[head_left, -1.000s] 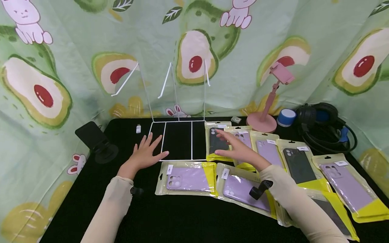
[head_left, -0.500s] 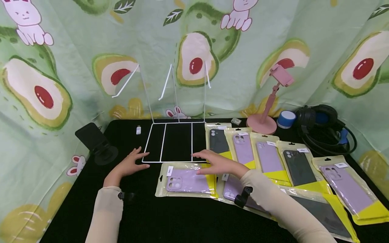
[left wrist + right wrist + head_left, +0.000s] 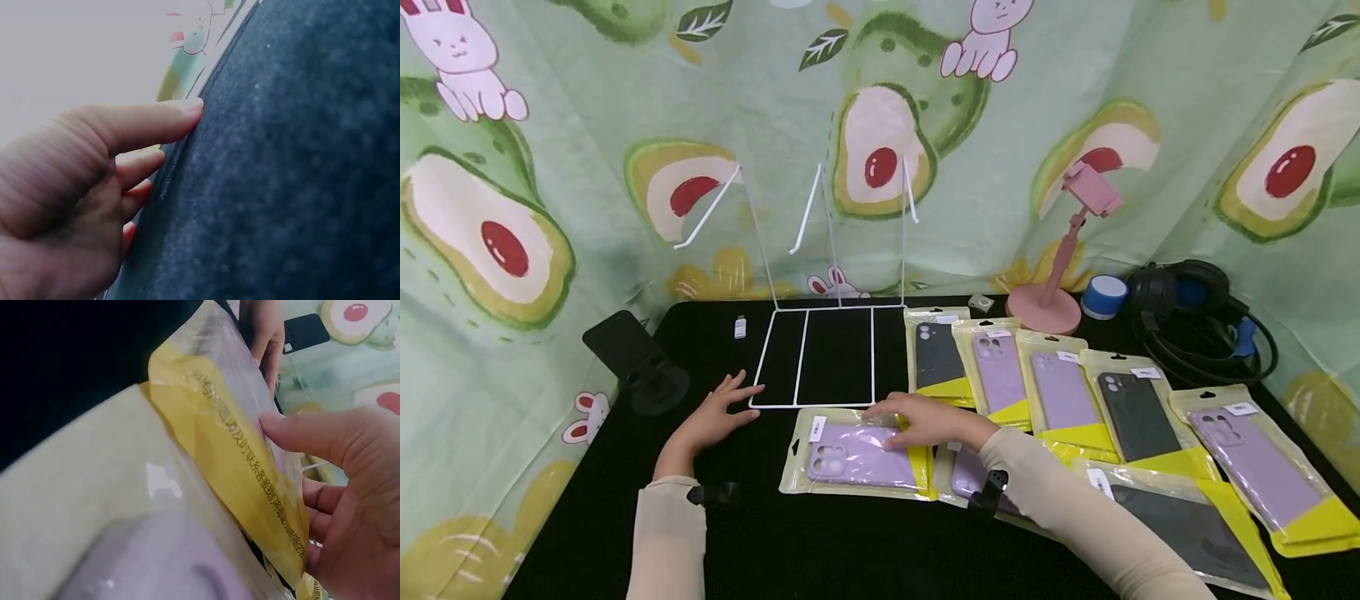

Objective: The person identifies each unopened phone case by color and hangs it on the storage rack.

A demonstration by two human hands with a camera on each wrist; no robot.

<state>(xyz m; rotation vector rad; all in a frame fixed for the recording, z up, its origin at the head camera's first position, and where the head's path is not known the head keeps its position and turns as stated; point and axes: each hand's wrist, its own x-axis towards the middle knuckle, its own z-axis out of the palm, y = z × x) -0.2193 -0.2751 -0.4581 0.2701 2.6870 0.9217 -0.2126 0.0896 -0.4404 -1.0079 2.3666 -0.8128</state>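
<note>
My left hand (image 3: 711,422) lies on the black tabletop by the near left corner of a white wire rack (image 3: 800,358). Its thumb (image 3: 150,125) reaches forward with the fingers below, and nothing is between them. Lying flat in front of the rack is a bagged purple phone case (image 3: 861,454), its pouch clear with a yellow end. My right hand (image 3: 928,419) grips this pouch near the yellow end: the thumb (image 3: 300,432) presses on its face and the fingers curl at its far edge. Another bagged purple case (image 3: 967,472) lies partly under the right wrist.
To the right lie several more bagged cases, including a dark one (image 3: 1138,412) and a purple one (image 3: 1255,454). Behind them stand a pink phone stand (image 3: 1056,275), a blue-and-white round tub (image 3: 1103,297) and headphones (image 3: 1187,308). A black stand (image 3: 632,358) is at left.
My left hand came down and left to the rack's front corner. The right hand moved left and down from the dark case onto the bagged purple case, which stays in place.
</note>
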